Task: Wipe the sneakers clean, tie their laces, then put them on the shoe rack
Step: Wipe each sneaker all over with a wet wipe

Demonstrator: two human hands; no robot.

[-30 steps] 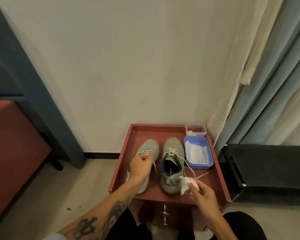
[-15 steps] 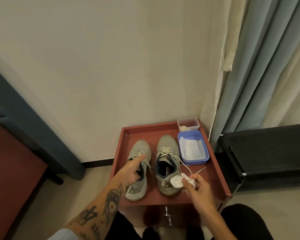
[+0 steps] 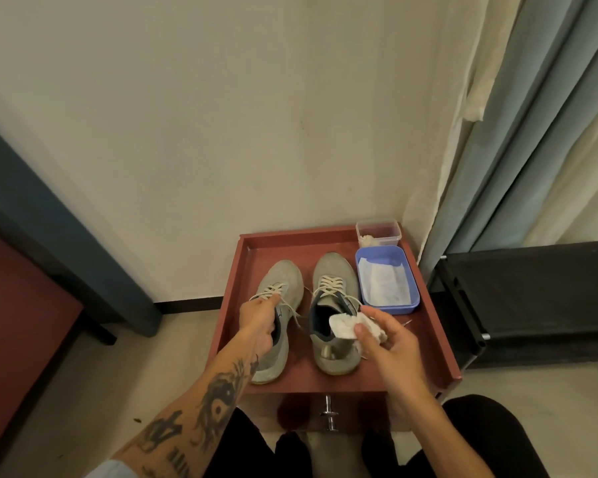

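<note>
While the wipe [image 3: 342, 326] hangs clear of both sneakers, the step in hand is judged to be wiping, at its start.
Left grip [image 3: 260, 319] curls its fingers into the collar of the left sneaker [image 3: 283, 281] and holds it on the tabletop [image 3: 273, 250]. Right grip [image 3: 390, 343] pinches the wipe between thumb and fingers, just above the collar of the right sneaker [image 3: 335, 277]; contact cannot be confirmed. Next move calls for bringing the held sneaker and wipe together. Laces lie loose on both sneakers. The rack [image 3: 532, 298] stands right of the tabletop, well apart from both grips.
</note>
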